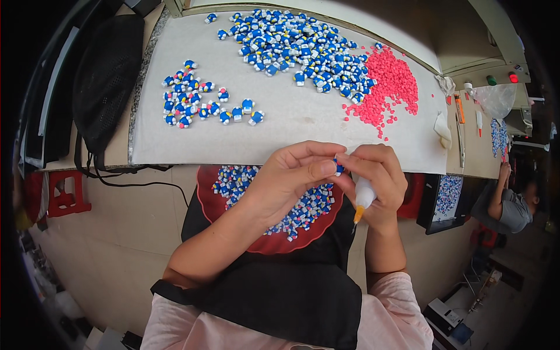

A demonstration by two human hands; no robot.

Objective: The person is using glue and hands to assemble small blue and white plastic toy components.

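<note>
My left hand (283, 185) pinches a small blue-and-white figurine (339, 170) between thumb and fingertips, just past the table's near edge. Closed around a white squeeze bottle (366, 191) with an orange nozzle, my right hand (382, 175) also brings its thumb and forefinger up to the figurine. The nozzle points down toward my lap. Whether the right fingertips hold a tiny part is hidden. Below both hands, a red basin (207, 201) on my lap holds many similar figurines.
On the white-covered table (303, 125) lie a big figurine heap (297, 44), a pile of pink pieces (394, 87) and a smaller figurine group (186, 93). A black mesh bag (111, 76) is at left. Another person (510, 204) sits at far right, near a black tray (446, 204).
</note>
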